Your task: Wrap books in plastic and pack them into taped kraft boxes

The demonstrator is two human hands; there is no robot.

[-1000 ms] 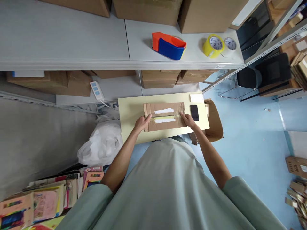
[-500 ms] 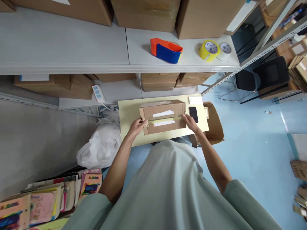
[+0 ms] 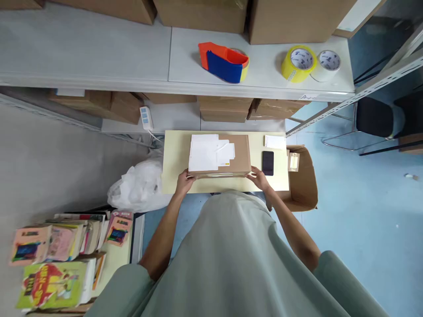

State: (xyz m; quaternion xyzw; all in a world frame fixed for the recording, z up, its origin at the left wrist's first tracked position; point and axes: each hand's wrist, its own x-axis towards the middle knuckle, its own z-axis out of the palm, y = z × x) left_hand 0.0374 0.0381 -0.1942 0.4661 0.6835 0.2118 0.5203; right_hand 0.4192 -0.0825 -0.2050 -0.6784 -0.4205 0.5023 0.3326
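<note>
Cardboard box (image 3: 240,155) held by both near corners, close to the far edge of the table (image 3: 175,163)

Head view: the box is set lengthwise along the table, white papers (image 3: 203,154) covering the left and middle of its upper face. The left hand (image 3: 185,182) has thumb and fingers closed on the near left corner; the right hand (image 3: 258,178) grips the near right corner between thumb and fingers. Whether the box rests fully on the tabletop cannot be told. A strip of bare tabletop runs from the box to the left edge, with a thinner one along the near edge. Room is tighter on the right: a black phone (image 3: 268,163) lies between box and right edge, and a white card (image 3: 275,141) near the far right corner. Beside the right edge stands an open carton (image 3: 306,176); a plastic bag (image 3: 139,187) bulges beside the left edge. Beyond the far edge runs a grey shelf (image 3: 178,86).
</note>
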